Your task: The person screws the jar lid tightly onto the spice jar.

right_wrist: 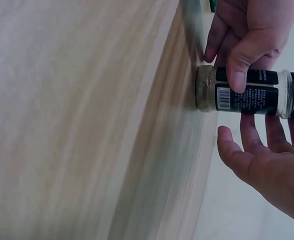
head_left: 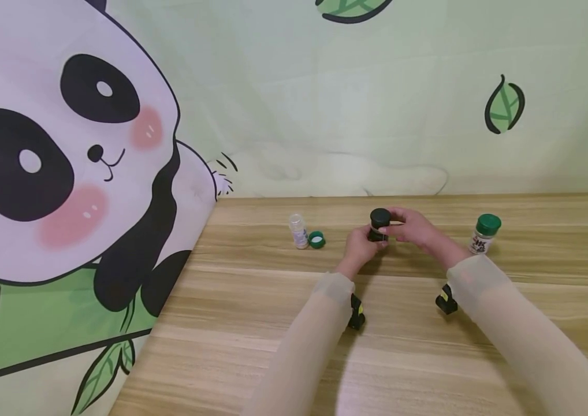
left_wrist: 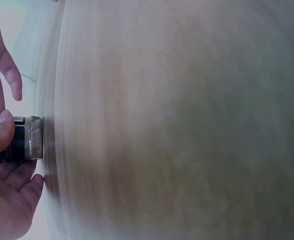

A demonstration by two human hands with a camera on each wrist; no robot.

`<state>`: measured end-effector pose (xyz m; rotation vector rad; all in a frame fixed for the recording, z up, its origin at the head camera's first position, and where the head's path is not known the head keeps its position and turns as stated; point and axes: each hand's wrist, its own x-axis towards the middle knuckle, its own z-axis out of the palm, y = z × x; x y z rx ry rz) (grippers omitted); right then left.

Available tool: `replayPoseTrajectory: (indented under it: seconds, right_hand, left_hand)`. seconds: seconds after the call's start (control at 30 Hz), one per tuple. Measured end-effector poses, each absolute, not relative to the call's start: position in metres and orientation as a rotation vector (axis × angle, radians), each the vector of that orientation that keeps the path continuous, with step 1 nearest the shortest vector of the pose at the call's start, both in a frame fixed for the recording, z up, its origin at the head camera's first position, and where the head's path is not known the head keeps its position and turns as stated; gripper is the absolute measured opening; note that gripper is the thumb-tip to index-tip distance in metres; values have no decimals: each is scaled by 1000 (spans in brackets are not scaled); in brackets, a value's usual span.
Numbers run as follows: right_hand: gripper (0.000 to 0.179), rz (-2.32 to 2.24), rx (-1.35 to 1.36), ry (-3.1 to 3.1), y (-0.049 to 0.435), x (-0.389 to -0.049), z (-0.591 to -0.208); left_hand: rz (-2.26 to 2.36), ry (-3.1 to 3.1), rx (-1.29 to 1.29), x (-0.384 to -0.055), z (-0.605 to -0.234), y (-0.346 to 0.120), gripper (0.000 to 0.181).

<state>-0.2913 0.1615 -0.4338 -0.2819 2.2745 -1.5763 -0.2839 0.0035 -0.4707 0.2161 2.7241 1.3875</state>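
A spice jar with a black cap and a dark label (right_wrist: 252, 97) stands upright between both hands, its base right at the wooden table. My left hand (head_left: 360, 248) grips the jar's body, thumb across the label in the right wrist view. From the other side, my right hand (head_left: 413, 227) holds the black cap (head_left: 380, 216) between thumb and fingers. Its remaining fingers extend alongside the jar in that wrist view. Pale powder shows through the glass near the jar's bottom.
Left of the hands stands an uncapped clear jar (head_left: 299, 232), with a green cap (head_left: 317, 240) lying beside it. To the right is another jar with a green lid (head_left: 488, 225). A panda-printed cloth (head_left: 283, 104) hangs behind the wooden table (head_left: 231, 300).
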Motion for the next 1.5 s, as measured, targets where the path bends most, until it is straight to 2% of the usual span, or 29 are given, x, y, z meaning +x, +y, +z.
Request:
replayPoseTrajectory:
  seconds: [0.97,1.17,1.33,1.5]
  right_hand:
    - [63,-1841,-23,2386,134,-273,-444]
    - [65,-1837,-66,2335,136,-275,-448]
    - [75,-1768,-169,2306,145,-277,-450]
    - [80,-1677,-138,2355,158,-266,-443]
  left_hand:
    - [1424,2744,189,-283,-471,5,31]
    - [1430,2745,222,-283,-472,3,32]
    - [1426,2727,212,-284,-471,2,31]
    - [1382,2737,200,-284,-470,4,33]
